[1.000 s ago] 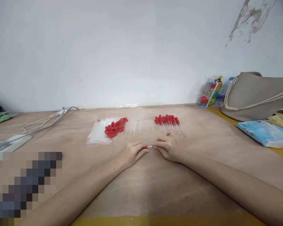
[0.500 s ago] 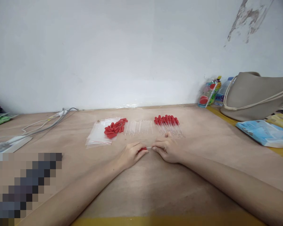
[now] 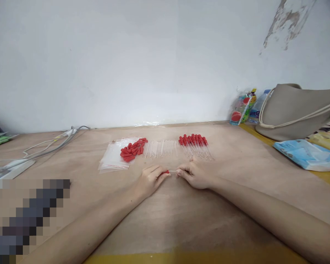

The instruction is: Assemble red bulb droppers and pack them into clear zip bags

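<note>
My left hand [image 3: 151, 179] pinches a red rubber bulb [image 3: 167, 171], mostly covered by the fingers. A thin clear dropper tube [image 3: 172, 171] runs from the bulb to my right hand [image 3: 191, 173], whose fingers are closed on its other end. Beyond my hands lies a row of loose clear tubes [image 3: 160, 148]. To its left, a heap of red bulbs [image 3: 132, 150] rests partly on clear zip bags [image 3: 112, 157]. Past my right hand, several droppers with red bulbs fitted [image 3: 194, 141] lie side by side.
At the right are a grey bag [image 3: 299, 110], a blue packet [image 3: 305, 154] and drink bottles [image 3: 240, 112] against the wall. Cables [image 3: 63, 141] and a white power strip [image 3: 16, 168] lie at the left. A blurred-out patch covers the lower left.
Slightly more of the clear tube shows between my hands, and less of the red bulb. The whole view has shifted a little; the piles look the same.
</note>
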{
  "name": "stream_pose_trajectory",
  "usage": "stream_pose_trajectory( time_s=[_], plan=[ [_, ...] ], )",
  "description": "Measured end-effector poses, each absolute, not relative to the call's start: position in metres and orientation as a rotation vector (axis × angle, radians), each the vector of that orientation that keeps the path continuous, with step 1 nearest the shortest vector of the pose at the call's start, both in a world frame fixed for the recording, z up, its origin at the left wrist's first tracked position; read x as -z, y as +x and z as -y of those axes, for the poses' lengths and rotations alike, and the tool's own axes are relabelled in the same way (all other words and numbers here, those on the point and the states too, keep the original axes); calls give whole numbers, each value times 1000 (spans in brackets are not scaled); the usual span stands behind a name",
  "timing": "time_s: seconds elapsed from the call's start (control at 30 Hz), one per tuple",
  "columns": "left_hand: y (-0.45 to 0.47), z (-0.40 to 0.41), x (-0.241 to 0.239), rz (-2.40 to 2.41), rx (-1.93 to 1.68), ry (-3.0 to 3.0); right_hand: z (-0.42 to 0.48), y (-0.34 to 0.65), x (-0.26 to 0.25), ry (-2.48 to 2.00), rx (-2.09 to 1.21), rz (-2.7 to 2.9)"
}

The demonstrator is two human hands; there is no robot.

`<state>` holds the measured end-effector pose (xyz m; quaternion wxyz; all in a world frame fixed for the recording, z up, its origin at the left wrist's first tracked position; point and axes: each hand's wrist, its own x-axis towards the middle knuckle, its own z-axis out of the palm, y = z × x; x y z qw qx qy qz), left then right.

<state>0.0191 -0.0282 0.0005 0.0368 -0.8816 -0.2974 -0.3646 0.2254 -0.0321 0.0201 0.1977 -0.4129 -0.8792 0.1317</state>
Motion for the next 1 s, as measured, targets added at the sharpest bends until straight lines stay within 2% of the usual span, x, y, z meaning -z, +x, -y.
stream_pose_trajectory(
  time_s=[0.3, 0.67, 1.0],
  plan=[
    [19, 22, -6, 1154, 1139, -2877, 24, 234, -5, -964, 86, 2388],
    [19, 25, -7, 1309, 1195, -2989, 25, 230, -3, -866, 254, 2346],
    [20, 28, -7, 1199, 1134, -3076, 32, 223, -4, -847, 151, 2345]
  ],
)
